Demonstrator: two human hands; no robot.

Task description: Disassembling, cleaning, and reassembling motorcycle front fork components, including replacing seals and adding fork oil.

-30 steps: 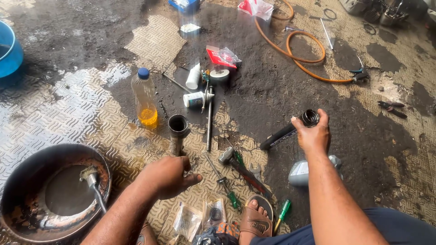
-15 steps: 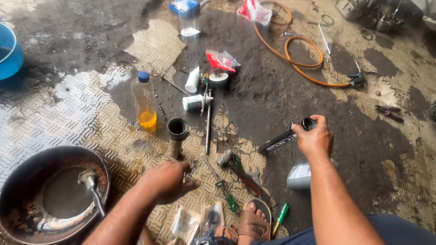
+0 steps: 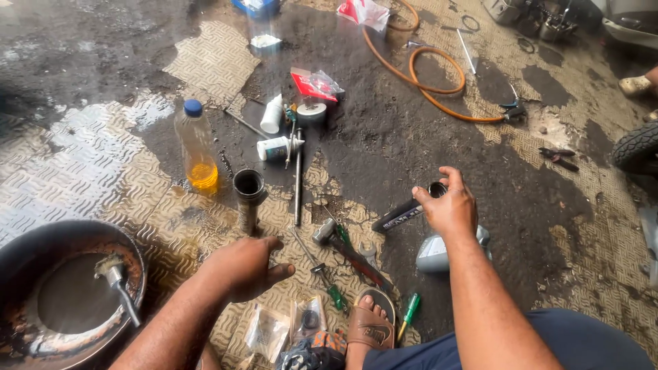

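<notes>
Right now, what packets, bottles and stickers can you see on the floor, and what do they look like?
Red and clear plastic packet: centre top, flat, crumpled.
Plastic bottle: upright at the left, clear, blue cap, yellow liquid low down.
White tube: lying beside the packet.
White labelled can: lying on its side below the tube.
Small clear bags: bottom centre, near the left hand.
Dark labelled tube: held by the right hand.

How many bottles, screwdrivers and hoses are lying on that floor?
Bottles: 2 (oil bottle, white bottle)
Green-handled screwdrivers: 3 ()
Orange hose: 1
Total: 6
</notes>
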